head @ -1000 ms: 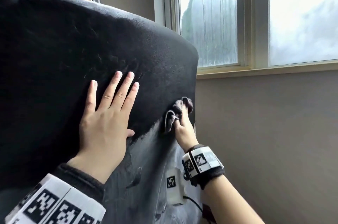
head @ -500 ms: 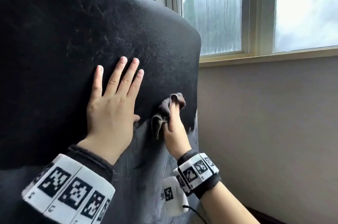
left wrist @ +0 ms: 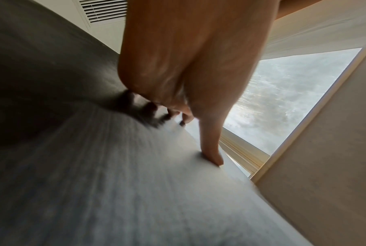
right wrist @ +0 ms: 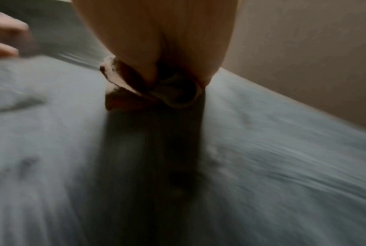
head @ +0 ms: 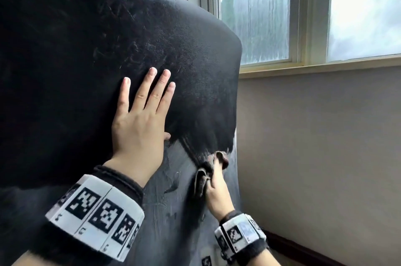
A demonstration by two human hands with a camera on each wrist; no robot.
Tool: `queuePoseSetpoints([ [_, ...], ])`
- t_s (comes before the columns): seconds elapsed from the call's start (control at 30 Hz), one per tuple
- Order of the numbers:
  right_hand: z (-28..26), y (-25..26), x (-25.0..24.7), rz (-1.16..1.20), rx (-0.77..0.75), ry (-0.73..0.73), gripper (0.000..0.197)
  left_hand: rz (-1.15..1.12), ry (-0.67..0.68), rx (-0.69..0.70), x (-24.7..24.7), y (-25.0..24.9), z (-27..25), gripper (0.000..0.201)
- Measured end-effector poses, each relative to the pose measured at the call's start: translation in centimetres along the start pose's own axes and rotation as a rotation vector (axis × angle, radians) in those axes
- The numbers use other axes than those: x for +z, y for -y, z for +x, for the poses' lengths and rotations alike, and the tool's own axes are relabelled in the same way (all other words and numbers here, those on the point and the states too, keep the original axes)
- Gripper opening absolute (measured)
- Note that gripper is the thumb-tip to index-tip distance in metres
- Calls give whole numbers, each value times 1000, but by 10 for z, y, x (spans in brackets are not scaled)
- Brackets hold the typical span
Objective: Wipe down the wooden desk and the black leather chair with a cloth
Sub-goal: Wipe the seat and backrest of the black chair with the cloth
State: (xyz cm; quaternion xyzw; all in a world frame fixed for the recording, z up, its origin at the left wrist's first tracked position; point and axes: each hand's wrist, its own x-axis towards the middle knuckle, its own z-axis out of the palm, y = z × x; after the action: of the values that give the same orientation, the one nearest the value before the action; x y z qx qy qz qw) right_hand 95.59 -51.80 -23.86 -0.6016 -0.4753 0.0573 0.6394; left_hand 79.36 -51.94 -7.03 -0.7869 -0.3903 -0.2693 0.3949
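The back of the black leather chair (head: 71, 53) fills the left of the head view; its upper part is dark and its lower part (head: 173, 205) is dusty grey. My left hand (head: 141, 120) lies flat on the backrest with straight fingers. Lower right, my right hand (head: 213, 185) grips a bunched grey-brown cloth (head: 204, 173) and presses it against the chair near its right edge. In the right wrist view the cloth (right wrist: 125, 89) is bunched under my right hand (right wrist: 156, 50), with a dark streak below it. The left wrist view shows my left hand (left wrist: 190, 83) pressing the leather (left wrist: 114, 183).
A beige wall (head: 325, 146) stands close to the right of the chair, under a window sill (head: 314, 67) and fogged window (head: 253, 11). A dark baseboard (head: 303, 250) runs along the wall's foot.
My right hand has slid the cloth down the backrest along the right edge, leaving a darker wiped streak above it. My left hand stays flat in about the same spot.
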Motion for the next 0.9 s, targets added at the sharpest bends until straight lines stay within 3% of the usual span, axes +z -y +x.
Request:
queuePoseSetpoints([
  [0.1, -6, -20, -10, -56, 144, 69, 62, -14, -5, -3, -1, -5, 0, 95],
  [0.17, 11, 1, -13, -41, 41, 63, 62, -65, -12, -31, -1, -9, 1, 94],
  [0.23, 32, 35, -8, -42, -156, 67, 65, -102, -32, -72, 1, -15, 2, 93],
  [0.3, 44, 51, -2, 12, -237, 58, 70, -118, -48, -85, 5, -16, 1, 93],
  [0.37, 40, 31, 1, 46, -182, 31, 70, -134, -83, -76, 7, -12, 0, 93],
  [0.5, 4, -45, -11, 48, 198, 27, 62, -146, -107, -62, 11, -9, -4, 92],
  [0.57, 8, -47, -19, 42, 299, 67, 63, -148, -119, -66, 12, -12, -4, 91],
  [0.77, 81, 22, -33, 53, -11, 45, 58, -148, -158, -49, 19, -7, -3, 92],
  [0.83, 69, 0, -32, 47, 3, 25, 58, -157, -173, -48, 20, -7, -2, 92],
  [0.9, 37, -31, -28, 63, 122, 34, 57, -158, -181, -47, 21, -9, -2, 92],
])
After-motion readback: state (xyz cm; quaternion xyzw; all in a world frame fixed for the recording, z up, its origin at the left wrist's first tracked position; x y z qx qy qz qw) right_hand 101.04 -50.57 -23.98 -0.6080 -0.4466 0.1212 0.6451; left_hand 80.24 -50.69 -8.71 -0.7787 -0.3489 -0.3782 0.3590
